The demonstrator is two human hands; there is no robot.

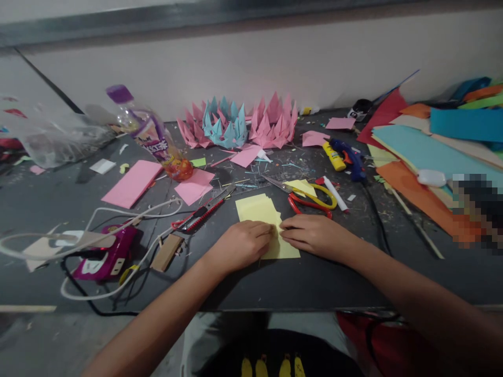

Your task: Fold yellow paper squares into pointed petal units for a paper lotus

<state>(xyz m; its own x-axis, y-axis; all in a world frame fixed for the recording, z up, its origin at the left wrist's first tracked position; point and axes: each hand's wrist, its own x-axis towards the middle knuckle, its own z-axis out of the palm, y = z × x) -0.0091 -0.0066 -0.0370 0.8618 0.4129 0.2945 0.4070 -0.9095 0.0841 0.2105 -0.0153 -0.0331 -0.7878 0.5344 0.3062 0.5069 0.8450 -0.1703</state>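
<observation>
Yellow paper sheets [257, 207] lie on the dark table in front of me, slightly fanned. My left hand [245, 243] rests on their left side, its fingers curled together at the paper. From the right, my right hand [310, 235] reaches the sheets' right edge, fingers held close together with the tips on the paper. Whether either hand pinches a sheet is hidden. Just beyond are scissors [332, 196] with yellow and red handles, a small yellow paper piece [304, 187] on them, and a red box cutter [202, 212].
Pink and blue folded-paper pieces [226, 128] stand at the back beside a tilted bottle [155, 139]. A magenta power socket [106, 254] with cables lies left. Right are a blue glue gun [353, 159], glue stick [334, 156] and coloured sheets [428, 152].
</observation>
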